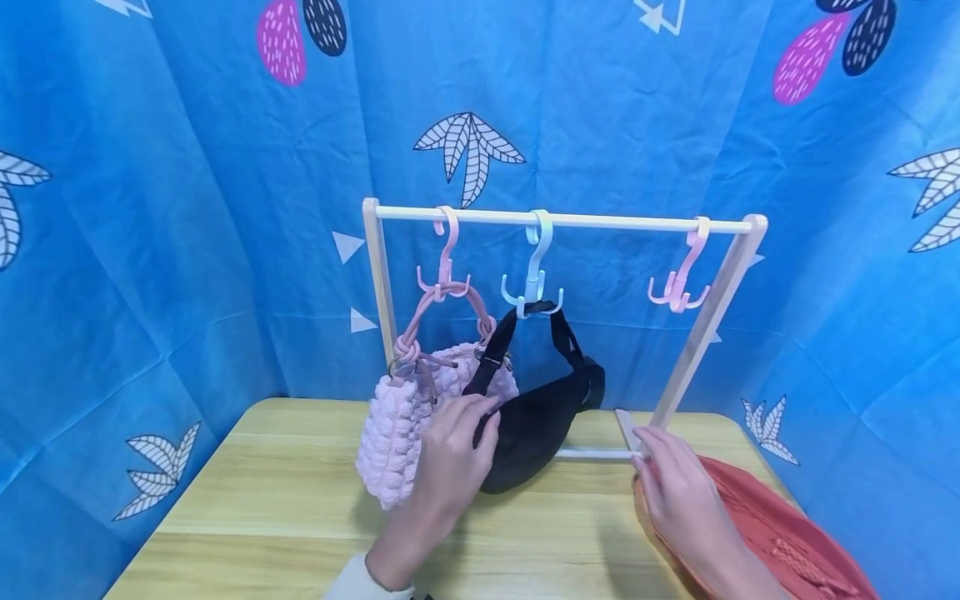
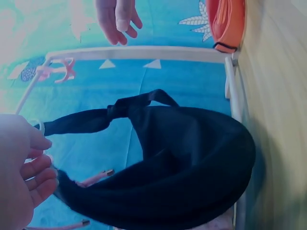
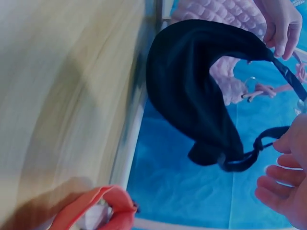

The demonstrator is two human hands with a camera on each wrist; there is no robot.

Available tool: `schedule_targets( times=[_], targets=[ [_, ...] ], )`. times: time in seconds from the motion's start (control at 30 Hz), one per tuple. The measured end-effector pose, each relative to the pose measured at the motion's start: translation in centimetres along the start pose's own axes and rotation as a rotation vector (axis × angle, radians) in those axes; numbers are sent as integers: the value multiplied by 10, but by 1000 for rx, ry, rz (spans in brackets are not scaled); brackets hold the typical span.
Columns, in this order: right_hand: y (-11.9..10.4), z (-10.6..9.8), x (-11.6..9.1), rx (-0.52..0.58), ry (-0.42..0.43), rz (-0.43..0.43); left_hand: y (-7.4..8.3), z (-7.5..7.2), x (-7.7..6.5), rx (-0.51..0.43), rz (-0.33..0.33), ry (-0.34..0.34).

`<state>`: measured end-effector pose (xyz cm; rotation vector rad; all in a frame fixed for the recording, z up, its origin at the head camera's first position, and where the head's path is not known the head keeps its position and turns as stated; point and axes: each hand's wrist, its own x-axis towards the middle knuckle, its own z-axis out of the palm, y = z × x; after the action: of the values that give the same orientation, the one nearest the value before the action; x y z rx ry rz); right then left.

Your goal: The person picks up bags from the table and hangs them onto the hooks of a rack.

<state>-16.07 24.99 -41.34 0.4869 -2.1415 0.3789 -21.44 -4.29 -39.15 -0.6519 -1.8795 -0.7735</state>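
A black crescent-shaped bag [image 1: 536,433] hangs by its strap from a light-blue four-prong hook [image 1: 533,283] at the middle of the rack. My left hand [image 1: 453,454] is at the bag's left end, fingers relaxed and overlapping the strap's lower part in the head view. Its loosely bent fingers show beside the dark fabric in the left wrist view. My right hand [image 1: 682,487] hovers at the right, fingers loosely bent with nothing in them, near an orange-red bag [image 1: 780,521] on the table. From the right wrist, that hand [image 3: 287,179] appears close in front of the black strap.
A pink puffy bag [image 1: 397,442] hangs from a pink hook [image 1: 446,258] on the left. Another pink hook [image 1: 682,271] holds nothing at the right of the rail [image 1: 600,221]. The rack stands on a wooden table [image 1: 255,483] before a blue patterned curtain [image 1: 225,167].
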Motion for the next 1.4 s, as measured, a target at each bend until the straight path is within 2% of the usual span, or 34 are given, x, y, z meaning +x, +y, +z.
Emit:
schedule_targets(
  times=[0.2, 0.4, 0.67, 0.73, 0.97, 1.13, 1.27, 1.4],
  targets=[
    [6, -14, -8, -45, -131, 103, 6, 8, -5, -18, 47, -15],
    [12, -20, -20, -63, -163, 100, 10, 17, -9, -41, 89, -38],
    [17, -25, -39, -81, -344, 258, 14, 32, -16, -77, 159, -110],
    [19, -26, -44, -91, -377, 271, 14, 37, -19, -84, 180, -131],
    [28, -26, -59, -104, -479, 299, 18, 55, -32, -84, 163, -279],
    [33, -28, -66, -104, -564, 328, 24, 66, -38, -102, 187, -358],
    [39, -28, -71, -112, -658, 373, 28, 75, -43, -102, 232, -406],
    [44, -29, -75, -106, -730, 406, 32, 85, -47, -82, 293, -426]
  ],
)
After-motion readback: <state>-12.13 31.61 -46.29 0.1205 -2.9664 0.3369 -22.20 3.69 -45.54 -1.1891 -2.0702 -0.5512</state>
